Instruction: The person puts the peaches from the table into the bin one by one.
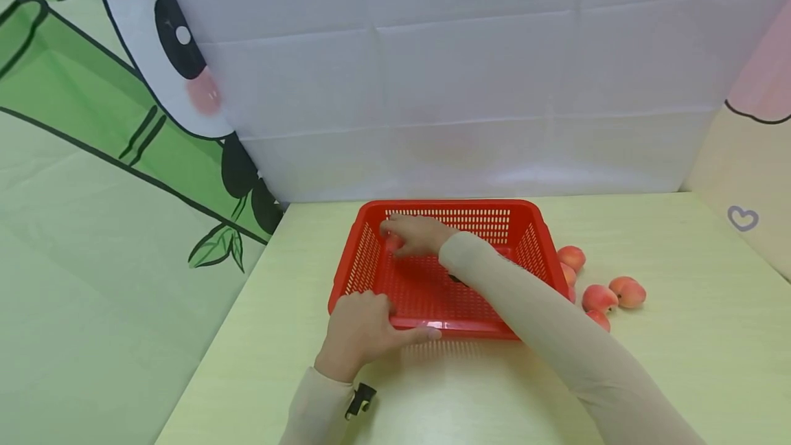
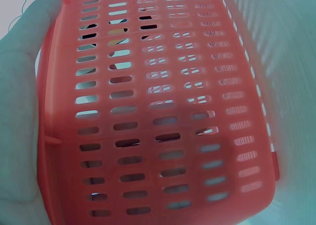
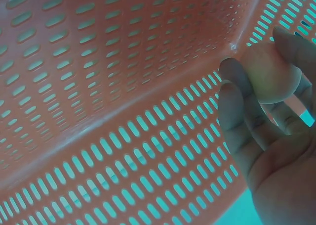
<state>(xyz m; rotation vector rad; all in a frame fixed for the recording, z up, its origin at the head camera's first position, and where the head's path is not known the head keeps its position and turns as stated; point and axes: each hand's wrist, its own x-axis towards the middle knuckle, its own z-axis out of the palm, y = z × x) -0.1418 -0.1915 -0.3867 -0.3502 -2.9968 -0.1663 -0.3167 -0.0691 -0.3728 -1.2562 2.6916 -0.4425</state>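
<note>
A red plastic basket (image 1: pixel 432 294) with slotted walls stands on the table. My right hand (image 1: pixel 417 233) reaches inside it, near the back left corner, and pinches a small red-and-yellow peach (image 3: pixel 270 72) between thumb and fingers. In the right wrist view the peach is raised above the slotted surface, largely uncovered. My left hand (image 1: pixel 361 328) grips the basket's rim at the front left corner, its thumb stretched along the front edge. The left wrist view shows the basket's outer wall (image 2: pixel 143 131) close up, with part of the left hand (image 2: pixel 19 101) along the rim.
Several peaches (image 1: pixel 599 299) lie on the table (image 1: pixel 698 335) beside the basket's right wall, some partly hidden behind it. A pale curtain (image 1: pixel 463 88) hangs along the back, and a printed cloth (image 1: pixel 93 280) with bamboo drawings runs down the left side.
</note>
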